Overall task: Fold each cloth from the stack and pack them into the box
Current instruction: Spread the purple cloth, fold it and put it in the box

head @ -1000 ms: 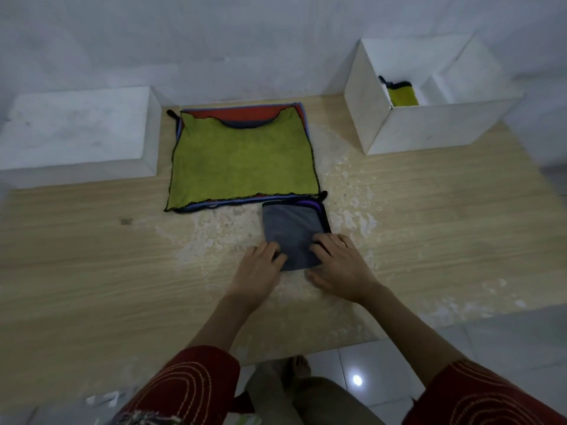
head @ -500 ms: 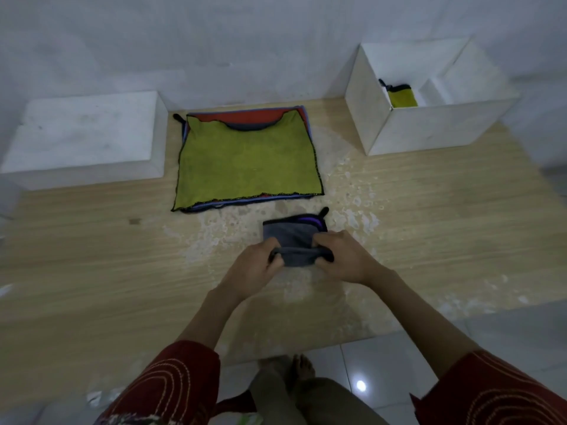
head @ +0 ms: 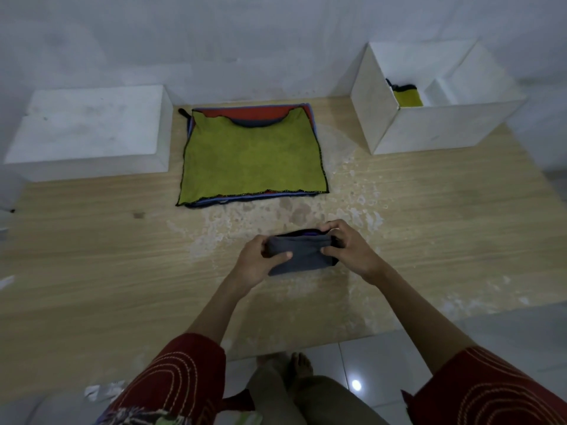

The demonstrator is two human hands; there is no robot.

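L hand (head: 256, 261) & R hand (head: 349, 252), arms fwd, fingers clamped on folded grey cloth (head: 302, 254) ends.

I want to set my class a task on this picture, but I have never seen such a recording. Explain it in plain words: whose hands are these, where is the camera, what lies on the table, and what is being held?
There is no machine here: a person works with two bare hands. The one picture comes from a camera worn on the person's head, looking forward and down, so the arms reach in from below. On the light wooden table lies a flat stack of square cloths, yellow-green on top. Left of it stands a plain white block. To the right is an open white box, with a folded yellow-green cloth inside. The left hand and the right hand each grip one end of a small folded dark grey cloth.
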